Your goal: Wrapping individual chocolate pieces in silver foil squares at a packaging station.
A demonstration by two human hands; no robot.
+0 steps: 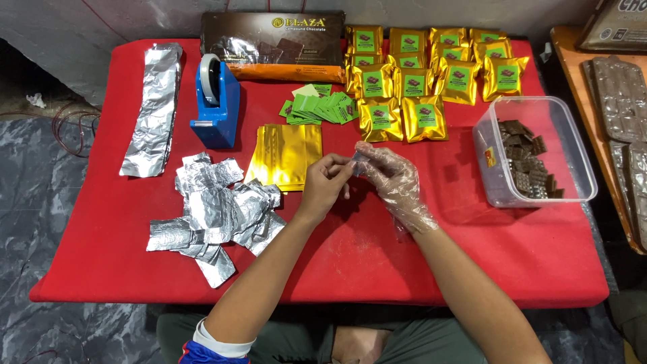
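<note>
Foil piece (pixel 359 160), small, pinched between both hands over the middle of the red table (pixel 101 269); mostly hidden by fingers, so can't tell what's inside, if anything. Left hand (pixel 325 183) bare, fingertips narrowed onto the piece. Right hand (pixel 396 182) in a clear plastic glove, thumb & fingers closed on the same piece.

Just behind the hands: flat gold pouches (pixel 284 155), stacked. Left of them, crumpled foil squares (pixel 212 209) in a loose heap; further left a long foil strip (pixel 153 111). Blue tape dispenser (pixel 217 104) stands beside the strip. Green labels (pixel 320 108) scattered behind the pouches. Filled gold packs (pixel 431 71) w/ green labels in rows at the back right. Clear tub (pixel 536 152) at right holds chocolate pieces (pixel 529 158). Brown chocolate box (pixel 276 44) at back edge. Far right, moulded trays (pixel 623 101) cut off by the frame.
</note>
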